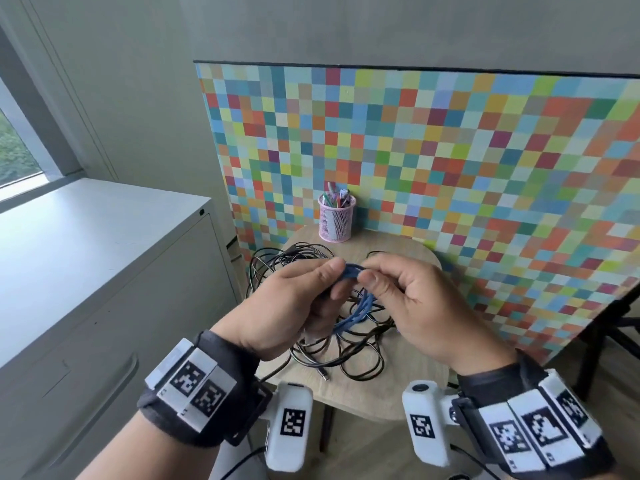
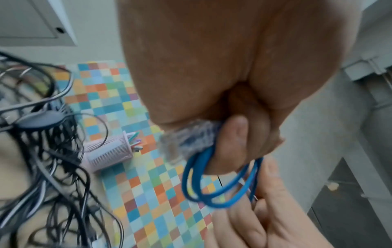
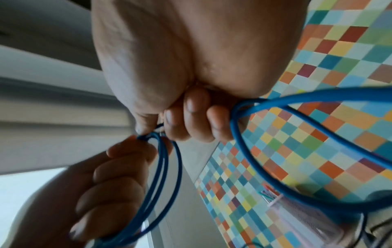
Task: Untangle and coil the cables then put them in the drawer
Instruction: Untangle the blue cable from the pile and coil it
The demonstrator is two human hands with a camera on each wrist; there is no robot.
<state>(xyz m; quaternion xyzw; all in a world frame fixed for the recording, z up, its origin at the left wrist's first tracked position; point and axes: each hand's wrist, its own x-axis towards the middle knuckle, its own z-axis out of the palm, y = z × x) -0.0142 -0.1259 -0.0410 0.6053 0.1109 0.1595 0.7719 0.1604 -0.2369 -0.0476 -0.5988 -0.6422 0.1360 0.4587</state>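
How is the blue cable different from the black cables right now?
The blue cable is gathered into loops and lifted off the table, pinched by the left hand and the right hand; the black cables lie loose on the small wooden table, with no hand on them. The blue cable's loops are neat and stacked, while the black cables sprawl in a tangle. Both are thin, flexible cords.

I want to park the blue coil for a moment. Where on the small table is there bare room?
Bare wood shows on the round table along its near edge, below the black cables, and at the back right, beside the pink pen cup. The middle and left are crowded with cable loops. The grey cabinet top is bare.
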